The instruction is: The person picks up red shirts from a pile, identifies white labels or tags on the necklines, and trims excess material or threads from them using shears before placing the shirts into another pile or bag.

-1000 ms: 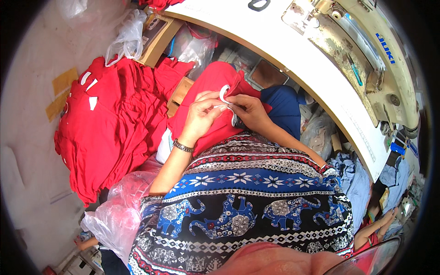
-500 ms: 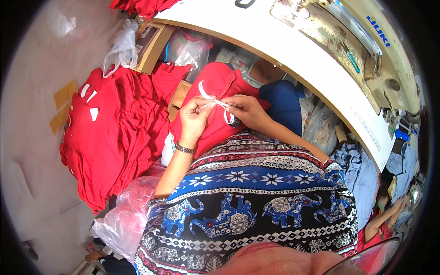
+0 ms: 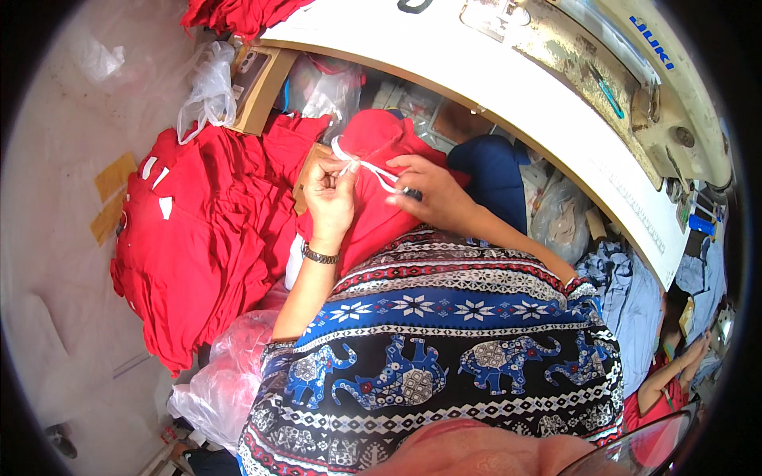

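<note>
A: Where do we find the narrow white fabric strip [image 3: 371, 168]?

B: Over the smooth red cloth [image 3: 373, 213] spread across the wearer's lap. Its far end curls up at the left hand [image 3: 329, 190]; from there it slants right and nearer, toward the right hand [image 3: 432, 190].

A: State of each hand?

B: We record the left as closed to a pinch, thumb against fingers, with the strip between the tips. The right is partly open, thumb and fingers parted around the strip's nearer stretch; we cannot tell whether they touch it. A small dark piece [image 3: 412, 193] shows beside the right thumb; we cannot identify it.

A: Surroundings?

B: Left, a crumpled heap of red garments [image 3: 198, 254] with white tabs. Far and right, a long white tabletop [image 3: 381, 40] carrying a cream metal sewing machine [image 3: 686, 99].

A: How far along do we judge the work?

B: Partway. The strip is gathered and gripped at one point, but its other stretch lies loose. We see no finished fastening, though the fingers hide part of it; how much remains, we cannot tell.
</note>
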A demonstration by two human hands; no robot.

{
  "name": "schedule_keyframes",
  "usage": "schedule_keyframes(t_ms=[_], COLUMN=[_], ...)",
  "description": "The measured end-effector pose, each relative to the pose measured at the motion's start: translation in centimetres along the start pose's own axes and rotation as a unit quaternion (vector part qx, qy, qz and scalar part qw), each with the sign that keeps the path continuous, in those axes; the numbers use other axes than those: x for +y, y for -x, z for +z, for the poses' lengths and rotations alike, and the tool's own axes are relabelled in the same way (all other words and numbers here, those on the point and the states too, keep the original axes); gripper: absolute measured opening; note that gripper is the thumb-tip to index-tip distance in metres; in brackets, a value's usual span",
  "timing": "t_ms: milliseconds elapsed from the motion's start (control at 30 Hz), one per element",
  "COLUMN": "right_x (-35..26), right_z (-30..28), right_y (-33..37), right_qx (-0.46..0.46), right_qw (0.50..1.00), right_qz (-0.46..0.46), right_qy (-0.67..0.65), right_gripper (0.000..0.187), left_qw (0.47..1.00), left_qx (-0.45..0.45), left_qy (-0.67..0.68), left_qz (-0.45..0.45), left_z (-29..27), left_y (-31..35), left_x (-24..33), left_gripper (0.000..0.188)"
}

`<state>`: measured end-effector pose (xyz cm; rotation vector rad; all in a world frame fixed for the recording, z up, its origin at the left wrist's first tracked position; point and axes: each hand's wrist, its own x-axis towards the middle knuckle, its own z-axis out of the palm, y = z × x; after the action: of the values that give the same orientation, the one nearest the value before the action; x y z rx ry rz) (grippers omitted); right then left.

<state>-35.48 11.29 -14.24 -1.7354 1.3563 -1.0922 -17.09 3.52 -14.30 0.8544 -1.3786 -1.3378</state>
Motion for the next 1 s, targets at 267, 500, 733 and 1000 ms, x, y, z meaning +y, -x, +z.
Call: schedule_keyframes(t_ms=[267, 500, 733, 1000], right_x=[1.2, 0.9, 0.6, 2.0], right_z=[-4.6, -3.0, -1.2, 1.4], right_y=[0.4, -1.0, -3.3, -2.4], right_qx=[0.011, 0.041, -0.079, 0.004], right_qw=[0.987, 0.997, 0.996, 0.994], right_qz=[0.139, -0.017, 0.041, 0.027], right_qy=[-0.086, 0.06, 0.028, 0.11], right_gripper=[0.02, 0.062, 0.085, 0.06], left_qw=[0.998, 0.995, 0.986, 0.979], left_qx=[-0.054, -0.052, -0.043, -0.084], left_qy=[0.013, -0.074, -0.043, -0.05], left_qz=[-0.023, -0.049, -0.153, -0.179], left_z=[1.3, 3.2, 3.1, 3.7], left_y=[-0.2, 0.6, 0.0, 0.1], left_x=[1.2, -1.5, -0.4, 0.5], left_gripper=[0.014, 0.028, 0.04, 0.038])
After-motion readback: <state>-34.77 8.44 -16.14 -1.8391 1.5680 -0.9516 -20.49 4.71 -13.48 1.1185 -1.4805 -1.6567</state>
